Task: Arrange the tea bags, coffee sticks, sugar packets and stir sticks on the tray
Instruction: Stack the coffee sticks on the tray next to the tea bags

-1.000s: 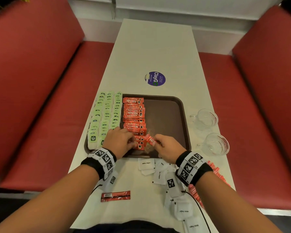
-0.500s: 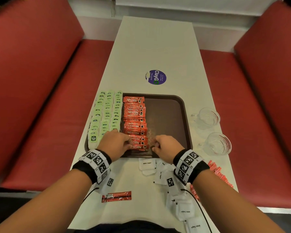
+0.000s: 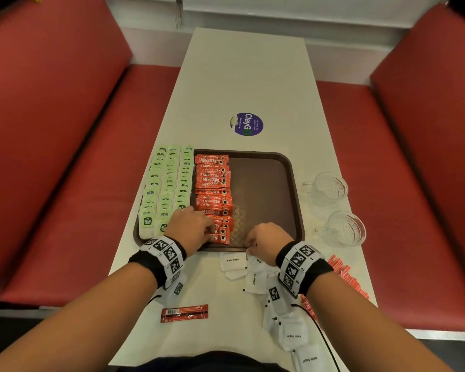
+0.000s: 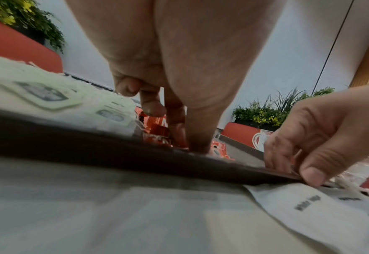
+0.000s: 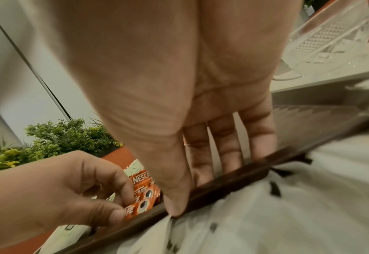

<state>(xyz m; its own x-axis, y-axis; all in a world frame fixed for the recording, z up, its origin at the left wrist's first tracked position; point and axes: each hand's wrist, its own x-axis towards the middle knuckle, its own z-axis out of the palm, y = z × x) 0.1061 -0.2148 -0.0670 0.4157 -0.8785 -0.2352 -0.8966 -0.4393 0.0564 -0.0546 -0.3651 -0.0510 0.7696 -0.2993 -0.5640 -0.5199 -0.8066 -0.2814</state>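
A brown tray (image 3: 266, 178) holds three columns of green tea bags (image 3: 169, 183) on its left and one column of red coffee sticks (image 3: 212, 181) beside them. My left hand (image 3: 211, 232) pinches the nearest coffee stick (image 5: 139, 207) between thumb and fingers at the column's near end. My right hand (image 3: 249, 244) is at the tray's near rim with its fingers extended inside and its thumb on the outer side, holding nothing. White sugar packets (image 3: 232, 261) lie on the table just below that thumb. Red stir sticks (image 3: 344, 275) lie right of my right wrist.
One loose coffee stick (image 3: 184, 313) lies on the table near me. Two glass cups (image 3: 329, 187) (image 3: 345, 228) stand right of the tray. A round purple sticker (image 3: 246, 124) is beyond it. Red benches flank the narrow white table. The tray's right half is bare.
My right hand set the coffee stick it held down at the near end of the column, then drew back to the tray's near rim. My left hand stayed on the nearest sticks.
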